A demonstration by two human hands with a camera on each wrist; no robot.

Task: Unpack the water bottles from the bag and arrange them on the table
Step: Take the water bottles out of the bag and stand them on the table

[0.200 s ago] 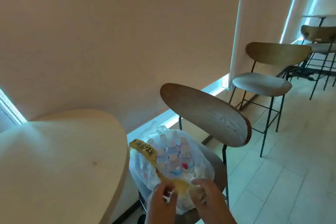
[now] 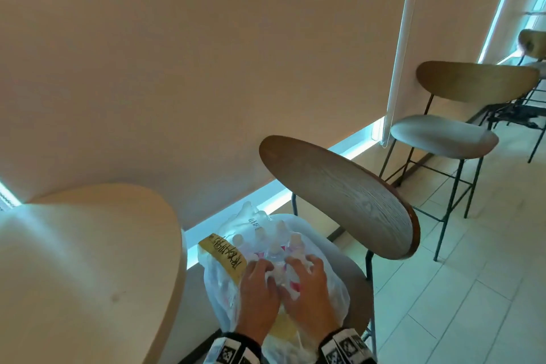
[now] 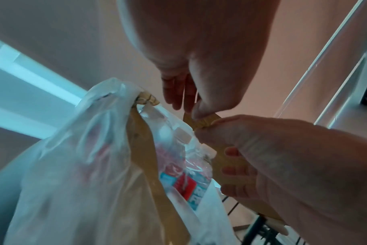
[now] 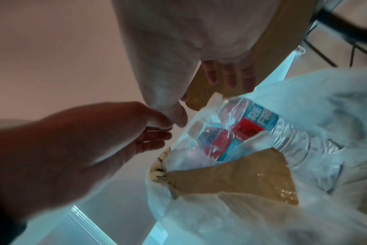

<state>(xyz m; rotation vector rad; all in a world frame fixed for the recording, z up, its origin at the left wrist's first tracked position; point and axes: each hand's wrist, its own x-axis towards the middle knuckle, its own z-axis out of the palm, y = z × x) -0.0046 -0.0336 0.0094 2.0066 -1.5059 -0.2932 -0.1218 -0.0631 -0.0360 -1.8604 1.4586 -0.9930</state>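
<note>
Bottles (image 2: 276,248) sit packed upright in a thin, translucent plastic bag (image 2: 331,284) on the padded seat of the nearest chair (image 2: 359,287), just beside the pale round worktop (image 2: 88,269), which carries none of them yet. Your left hand (image 2: 257,295) and right hand (image 2: 307,289) meet over the bag's mouth; in the left wrist view your left thumb and forefinger pinch a crumpled yellow strip of the plastic, and your right fingers (image 3: 230,169) curl round the same bunched film. That film is soft, slack and slippery, so it will likely stretch or tear rather than hold a shape; peel it open instead of hauling on it. A full load of water should be heavy as a lump, so lift single bottles. Each looks clear, ribbed and thin-walled, with a pale cap and a red-and-blue label (image 4: 253,122); take it round the ribbed body below the shoulder, since squeezing will dent it.
</note>
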